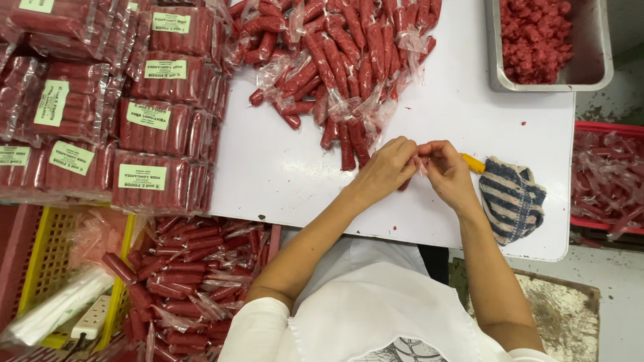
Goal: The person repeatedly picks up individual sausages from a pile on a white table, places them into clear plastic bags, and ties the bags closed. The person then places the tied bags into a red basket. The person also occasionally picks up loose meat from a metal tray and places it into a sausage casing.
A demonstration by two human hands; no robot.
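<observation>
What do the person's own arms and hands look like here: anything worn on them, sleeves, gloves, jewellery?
Both arms are bare from the upper arm down. The left hand and right hand wear no gloves, and no rings, watch or bracelets show. Short white sleeves cover only the shoulders, and a white apron with a dark printed pattern near its lower edge covers the front of the body.

hands (pixel 417 167) pinching a wrapped sausage (pixel 409 179), white table (pixel 282 174), striped cloth (pixel 511 198)

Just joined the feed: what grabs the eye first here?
The red sausages in clear wrap, heaped at the top of the white table. Labelled packs are stacked at the left. At centre, the left hand and right hand pinch a wrapper between them.
</observation>
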